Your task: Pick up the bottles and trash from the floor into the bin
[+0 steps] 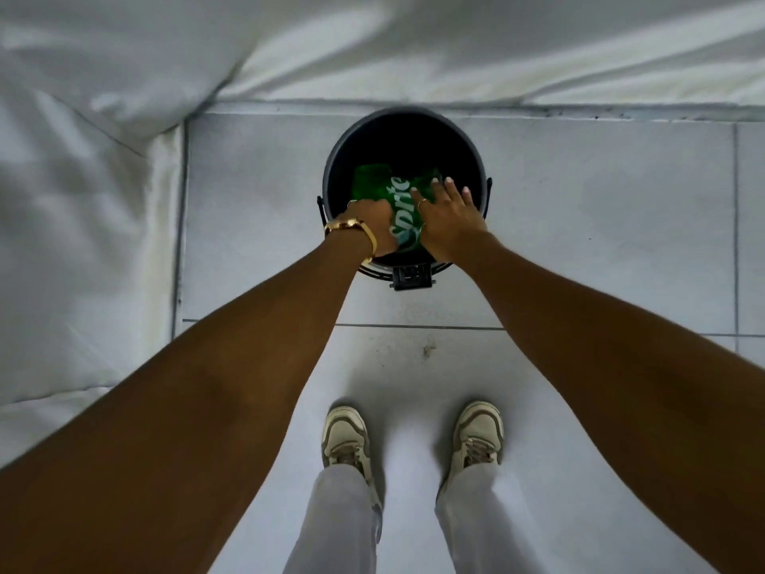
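A round black bin (476, 159) stands on the tiled floor straight ahead of me. A green Sprite bottle (397, 192) sticks up out of its opening, label toward me. My left hand (372, 225), with a gold bracelet at the wrist, is closed around the bottle's near left side. My right hand (449, 217) lies on the bottle's right side with fingers spread over it. The bottle's lower end is hidden between my hands and the bin's near rim.
A bed with white sheets (82, 200) fills the left side and runs along the back behind the bin. The bin's pedal (412, 277) points toward me. My feet in beige sneakers (345, 437) stand on grey floor tiles (600, 242) below.
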The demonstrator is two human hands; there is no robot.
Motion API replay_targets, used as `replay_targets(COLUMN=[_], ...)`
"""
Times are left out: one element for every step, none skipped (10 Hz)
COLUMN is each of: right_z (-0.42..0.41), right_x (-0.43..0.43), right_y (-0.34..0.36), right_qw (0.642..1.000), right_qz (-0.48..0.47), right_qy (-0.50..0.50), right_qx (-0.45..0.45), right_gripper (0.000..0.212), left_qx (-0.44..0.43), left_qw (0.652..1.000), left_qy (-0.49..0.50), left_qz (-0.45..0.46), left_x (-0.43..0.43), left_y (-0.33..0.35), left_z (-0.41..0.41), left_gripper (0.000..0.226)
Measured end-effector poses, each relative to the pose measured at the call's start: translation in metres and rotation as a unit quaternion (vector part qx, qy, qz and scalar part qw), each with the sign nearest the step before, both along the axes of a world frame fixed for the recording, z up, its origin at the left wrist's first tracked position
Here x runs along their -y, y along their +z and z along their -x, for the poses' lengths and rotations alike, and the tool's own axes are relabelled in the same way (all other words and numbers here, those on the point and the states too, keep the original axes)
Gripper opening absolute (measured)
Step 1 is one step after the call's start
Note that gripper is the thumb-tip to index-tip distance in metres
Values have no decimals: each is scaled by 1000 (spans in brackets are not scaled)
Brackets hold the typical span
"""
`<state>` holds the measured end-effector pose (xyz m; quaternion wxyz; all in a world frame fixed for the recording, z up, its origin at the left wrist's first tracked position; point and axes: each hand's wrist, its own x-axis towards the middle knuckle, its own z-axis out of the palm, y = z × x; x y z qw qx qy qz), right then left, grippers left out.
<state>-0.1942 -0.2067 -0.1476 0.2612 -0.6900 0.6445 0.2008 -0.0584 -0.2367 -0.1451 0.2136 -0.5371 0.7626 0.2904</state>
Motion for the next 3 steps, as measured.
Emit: replay_targets(right_z=[2, 0, -2], right_x=[0, 3, 10], right_y=[39, 131, 201], right_qw=[996, 982, 965], right_qz=[63, 171, 249], right_qy=[-46, -76, -79], right_qx=[33, 33, 34], right_gripper=[63, 67, 67], left_qx=[-21, -48, -74], left_qw=[998, 974, 942], left_qy=[-14, -26, -28], left_qz=[65, 221, 326], left_x=[3, 3, 5], left_y=[39, 128, 197], left_z=[-4, -3, -5], left_gripper=[55, 73, 81])
